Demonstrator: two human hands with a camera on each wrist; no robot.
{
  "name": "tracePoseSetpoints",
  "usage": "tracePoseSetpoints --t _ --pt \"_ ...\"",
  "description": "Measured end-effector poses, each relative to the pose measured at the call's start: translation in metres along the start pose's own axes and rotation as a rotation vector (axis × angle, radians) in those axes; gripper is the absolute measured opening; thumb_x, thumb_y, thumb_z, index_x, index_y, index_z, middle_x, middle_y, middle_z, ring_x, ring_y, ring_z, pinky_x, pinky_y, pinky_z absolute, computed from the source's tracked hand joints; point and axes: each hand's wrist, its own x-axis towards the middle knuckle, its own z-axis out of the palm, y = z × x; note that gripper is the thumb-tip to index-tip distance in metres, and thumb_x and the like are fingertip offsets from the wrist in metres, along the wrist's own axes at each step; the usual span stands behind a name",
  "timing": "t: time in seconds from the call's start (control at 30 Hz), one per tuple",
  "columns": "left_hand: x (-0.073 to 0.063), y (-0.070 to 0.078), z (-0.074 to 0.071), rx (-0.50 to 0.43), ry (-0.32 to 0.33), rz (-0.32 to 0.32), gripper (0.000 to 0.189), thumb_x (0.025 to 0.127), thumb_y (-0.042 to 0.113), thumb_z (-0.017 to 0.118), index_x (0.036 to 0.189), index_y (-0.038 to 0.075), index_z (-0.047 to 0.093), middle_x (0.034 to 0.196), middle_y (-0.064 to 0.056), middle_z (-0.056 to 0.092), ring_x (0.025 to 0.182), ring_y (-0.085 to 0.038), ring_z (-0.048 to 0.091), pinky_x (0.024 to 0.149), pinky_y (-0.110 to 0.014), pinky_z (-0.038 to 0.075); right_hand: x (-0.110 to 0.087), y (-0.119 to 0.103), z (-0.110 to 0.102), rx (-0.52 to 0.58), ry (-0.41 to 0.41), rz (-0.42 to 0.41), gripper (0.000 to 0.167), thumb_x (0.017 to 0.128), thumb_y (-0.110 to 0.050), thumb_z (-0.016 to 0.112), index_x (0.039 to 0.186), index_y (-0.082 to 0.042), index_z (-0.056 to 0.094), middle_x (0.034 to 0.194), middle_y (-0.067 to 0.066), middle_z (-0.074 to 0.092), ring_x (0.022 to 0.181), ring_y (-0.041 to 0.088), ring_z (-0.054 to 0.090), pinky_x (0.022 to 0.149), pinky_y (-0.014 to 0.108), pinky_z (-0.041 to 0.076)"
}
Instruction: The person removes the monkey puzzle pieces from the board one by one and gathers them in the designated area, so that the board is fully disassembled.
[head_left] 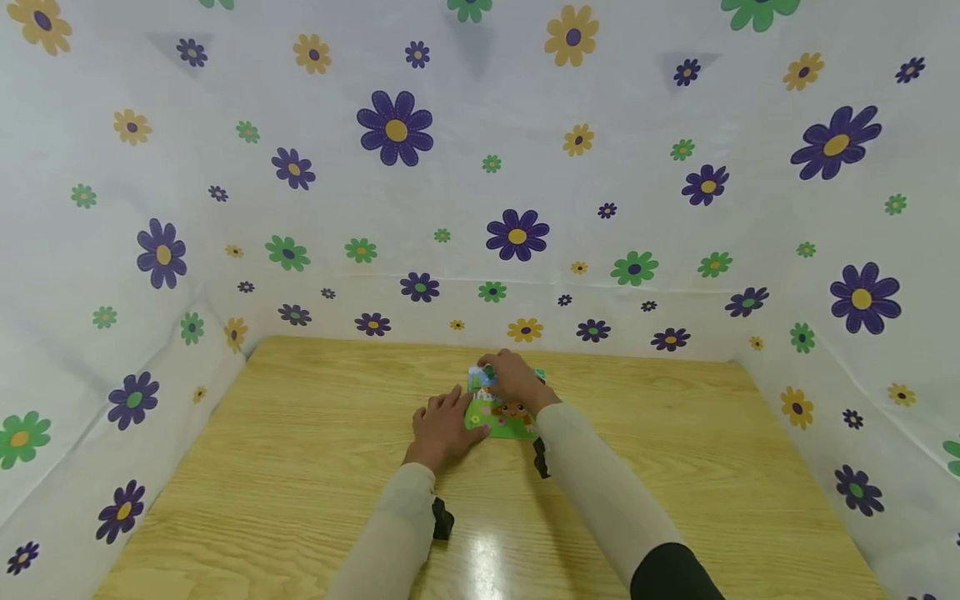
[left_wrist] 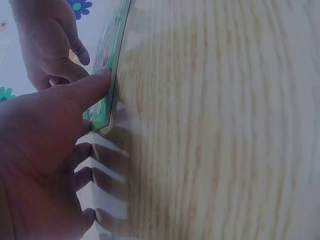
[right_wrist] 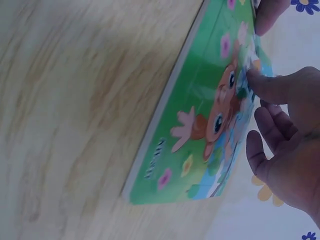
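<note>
Apparently light, stiff, best edge-held, the picture board met a relaxed left hand; whether the right hand gripped was unclear.

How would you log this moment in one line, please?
picture board: on table; left hand: touching board edge; right hand: over board

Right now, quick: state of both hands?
Left hand: open, thumb touching the picture board at its edge.
Right hand: thumb and fingers at the board's far part; cannot tell whether it pinches anything.
</note>
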Motion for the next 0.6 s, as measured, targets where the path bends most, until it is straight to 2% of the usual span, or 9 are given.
tracePoseSetpoints --t 0.23,0.6 --pt "0.001 0.000 0.001 0.008 -0.011 -0.011 0.074 0.092 0.061 0.052 0.153 0.024 0.032 0.162 -0.001 0.022 0.145 -0.032 0.027 0.111 -0.059 0.025 -0.003 0.013 0.003 -0.116 0.044 0.020 0.053 0.091 -0.031 0.069 0.138 -0.011 0.054 0.130 0.010 0.057 0.120 0.026 0.057 0.102 0.042 0.047" --pt "0.001 -0.001 0.002 0.005 -0.018 -0.007 0.073 0.093 0.063 0.048 0.153 0.026 0.031 0.162 0.000 0.021 0.145 -0.033 0.025 0.110 -0.061 0.026 -0.025 0.030 0.001 -0.064 0.125 0.006 0.053 0.088 -0.037 0.071 0.131 -0.008 0.060 0.124 0.011 0.054 0.106 0.025 0.059 0.093 0.042 0.051"
